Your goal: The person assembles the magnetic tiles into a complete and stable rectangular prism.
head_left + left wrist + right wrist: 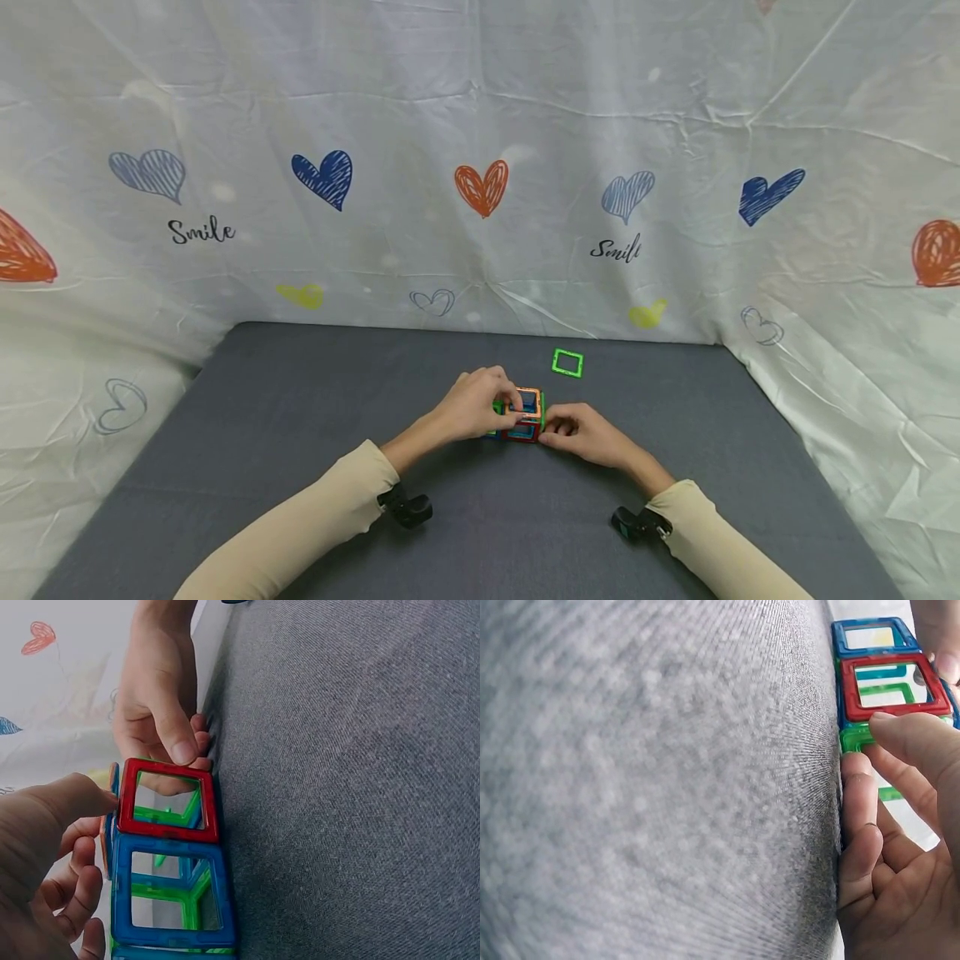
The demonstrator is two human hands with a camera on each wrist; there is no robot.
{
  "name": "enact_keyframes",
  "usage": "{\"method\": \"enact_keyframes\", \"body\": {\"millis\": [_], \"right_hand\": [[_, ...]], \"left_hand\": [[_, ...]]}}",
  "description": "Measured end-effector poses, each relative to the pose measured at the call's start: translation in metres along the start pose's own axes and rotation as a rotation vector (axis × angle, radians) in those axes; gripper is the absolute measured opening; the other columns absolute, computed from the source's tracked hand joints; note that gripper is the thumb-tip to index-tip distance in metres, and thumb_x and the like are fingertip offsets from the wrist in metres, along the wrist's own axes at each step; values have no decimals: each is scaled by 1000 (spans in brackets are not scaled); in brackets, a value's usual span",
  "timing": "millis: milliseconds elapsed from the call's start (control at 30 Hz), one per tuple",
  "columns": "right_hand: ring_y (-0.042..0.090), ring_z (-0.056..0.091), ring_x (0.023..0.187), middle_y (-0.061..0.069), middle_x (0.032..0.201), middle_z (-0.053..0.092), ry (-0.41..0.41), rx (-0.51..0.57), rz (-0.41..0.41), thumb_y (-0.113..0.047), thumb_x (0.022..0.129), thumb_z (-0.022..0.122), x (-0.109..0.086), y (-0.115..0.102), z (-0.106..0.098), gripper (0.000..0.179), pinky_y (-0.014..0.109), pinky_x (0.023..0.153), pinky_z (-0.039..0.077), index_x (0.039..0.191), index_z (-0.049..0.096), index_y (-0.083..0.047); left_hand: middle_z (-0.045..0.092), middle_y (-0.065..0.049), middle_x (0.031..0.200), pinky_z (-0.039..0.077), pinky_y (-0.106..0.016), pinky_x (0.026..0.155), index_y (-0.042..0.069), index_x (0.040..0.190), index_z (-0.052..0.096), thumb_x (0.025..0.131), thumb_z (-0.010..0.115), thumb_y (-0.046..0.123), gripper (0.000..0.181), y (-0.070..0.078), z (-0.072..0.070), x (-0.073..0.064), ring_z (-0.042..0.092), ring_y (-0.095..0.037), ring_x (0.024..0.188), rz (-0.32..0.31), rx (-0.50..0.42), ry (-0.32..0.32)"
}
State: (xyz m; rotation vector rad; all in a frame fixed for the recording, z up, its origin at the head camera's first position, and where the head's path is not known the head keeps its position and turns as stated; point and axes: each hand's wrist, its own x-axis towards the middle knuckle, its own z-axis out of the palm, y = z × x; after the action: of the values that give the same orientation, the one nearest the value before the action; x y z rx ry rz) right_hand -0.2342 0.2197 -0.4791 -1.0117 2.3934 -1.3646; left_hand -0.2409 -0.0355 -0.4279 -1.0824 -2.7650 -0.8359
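Observation:
Several see-through magnetic tiles are joined into a low block on the grey cloth. Its near side shows a red tile beside a blue tile, and an orange-edged tile lies on top. From the left, my left hand pinches the top tile, its thumb on the edge and its other fingers curled behind. My right hand grips the right end, where a green tile stands. In the right wrist view the thumb touches the red tile's edge, and the index finger is partly hidden behind the green tile.
One loose green tile lies flat beyond the block, toward the table's back edge. A grey cloth covers the table. White sheeting printed with hearts hangs behind and at both sides.

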Motion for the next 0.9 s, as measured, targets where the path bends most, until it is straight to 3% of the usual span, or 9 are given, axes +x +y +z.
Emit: {"method": "enact_keyframes", "body": {"millis": [200, 667, 900], "right_hand": [[19, 60, 70, 3, 87, 66, 0, -6, 18, 1, 95, 71, 0, -1, 0, 12, 27, 60, 49, 96, 71, -12], [21, 59, 70, 6, 88, 66, -5, -2, 36, -4, 97, 70, 1, 0, 1, 4, 27, 59, 47, 98, 71, -7], [18, 59, 71, 3, 87, 66, -5, -29, 29, -6, 97, 71, 0, 1, 0, 6, 28, 61, 49, 98, 72, -12]], "left_hand": [[58, 8, 91, 38, -35, 70, 25, 88, 77, 89, 81, 26, 4, -2, 1, 1, 52, -10, 78, 10, 10, -12], [59, 7, 93, 36, -36, 71, 25, 89, 77, 90, 80, 27, 4, -2, -2, 1, 51, -11, 78, 20, 11, -52], [61, 5, 98, 35, -39, 74, 23, 99, 76, 90, 80, 27, 11, -7, -4, -3, 53, -19, 86, 16, -37, -13]]}}
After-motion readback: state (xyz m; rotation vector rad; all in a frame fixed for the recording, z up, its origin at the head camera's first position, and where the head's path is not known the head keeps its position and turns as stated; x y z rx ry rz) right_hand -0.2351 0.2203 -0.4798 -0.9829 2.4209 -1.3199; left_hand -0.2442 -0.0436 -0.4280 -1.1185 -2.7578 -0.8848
